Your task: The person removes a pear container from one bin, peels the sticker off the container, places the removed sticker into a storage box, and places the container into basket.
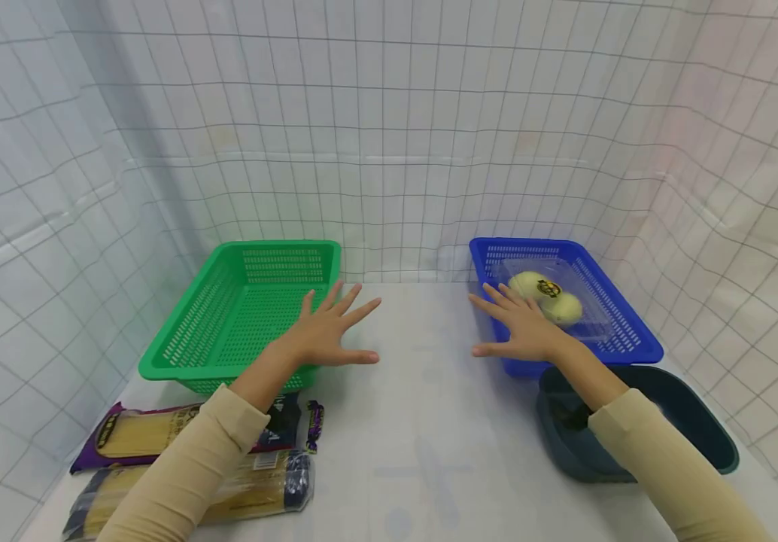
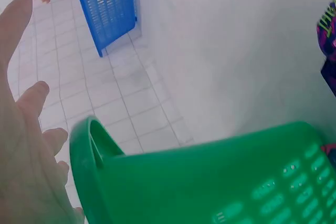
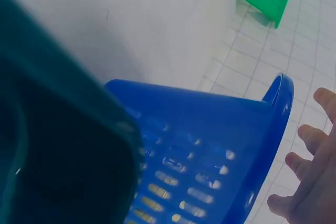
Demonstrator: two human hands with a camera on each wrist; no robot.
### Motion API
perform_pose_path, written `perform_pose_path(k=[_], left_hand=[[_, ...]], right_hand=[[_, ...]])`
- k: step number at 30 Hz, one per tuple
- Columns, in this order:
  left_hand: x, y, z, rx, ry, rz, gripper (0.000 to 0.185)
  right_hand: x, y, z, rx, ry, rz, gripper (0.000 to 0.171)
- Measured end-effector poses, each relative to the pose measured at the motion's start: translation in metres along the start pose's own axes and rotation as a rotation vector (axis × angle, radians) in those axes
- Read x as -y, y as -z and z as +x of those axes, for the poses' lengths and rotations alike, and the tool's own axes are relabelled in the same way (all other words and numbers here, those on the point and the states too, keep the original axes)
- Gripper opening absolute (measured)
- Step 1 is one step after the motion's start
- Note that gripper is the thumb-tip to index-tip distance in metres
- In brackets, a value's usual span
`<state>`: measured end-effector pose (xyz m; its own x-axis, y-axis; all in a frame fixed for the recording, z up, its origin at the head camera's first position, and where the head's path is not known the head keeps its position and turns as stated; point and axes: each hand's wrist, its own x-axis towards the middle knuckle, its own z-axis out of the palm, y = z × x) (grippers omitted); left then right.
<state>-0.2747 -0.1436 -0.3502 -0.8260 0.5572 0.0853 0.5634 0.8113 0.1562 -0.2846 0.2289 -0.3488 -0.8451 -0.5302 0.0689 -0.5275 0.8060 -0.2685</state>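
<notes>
My left hand (image 1: 321,335) is spread above the right side of a green basket (image 1: 192,331), palm down, fingers straight and holding nothing. Over the left edge of a blue basket (image 1: 626,331) hovers my right hand (image 1: 521,327), its fingers also spread and bare. Inside the blue basket lies a clear plastic pack with two pale round items (image 1: 563,309) and a dark label. The green basket has nothing in it. In the left wrist view, the left fingers (image 2: 34,98) are beside the green rim; the right wrist view shows the right fingers (image 3: 312,140) beside the blue rim.
Below the green basket lie a purple-ended pack of pasta (image 1: 138,433), a clear-wrapped pack of pasta (image 1: 260,485) and a small dark purple wrapper (image 1: 314,425). A dark teal bin (image 1: 565,452) stands under my right forearm. White grid-lined sheets (image 1: 402,113) enclose the white table (image 1: 416,421).
</notes>
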Motion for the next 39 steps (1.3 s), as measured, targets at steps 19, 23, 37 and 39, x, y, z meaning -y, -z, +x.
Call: perform_pose_path(k=[19,23,37,39], left_hand=[[-0.052,-0.009,0.029,-0.001,-0.1,-0.027,0.091],[-0.063,-0.009,0.036,0.002,-0.131,-0.084,0.09],[-0.106,-0.021,0.065,-0.019,-0.176,-0.35,0.074],[-0.112,-0.024,0.071,-0.025,-0.197,-0.363,0.073]], right_hand=[[-0.049,0.023,-0.051,-0.331,-0.127,0.255,0.069],[-0.06,0.028,-0.061,-0.455,-0.219,0.332,0.064],[-0.107,0.025,-0.087,-0.607,-0.606,0.461,0.072],[-0.11,0.024,-0.087,-0.6,-0.632,0.458,0.073]])
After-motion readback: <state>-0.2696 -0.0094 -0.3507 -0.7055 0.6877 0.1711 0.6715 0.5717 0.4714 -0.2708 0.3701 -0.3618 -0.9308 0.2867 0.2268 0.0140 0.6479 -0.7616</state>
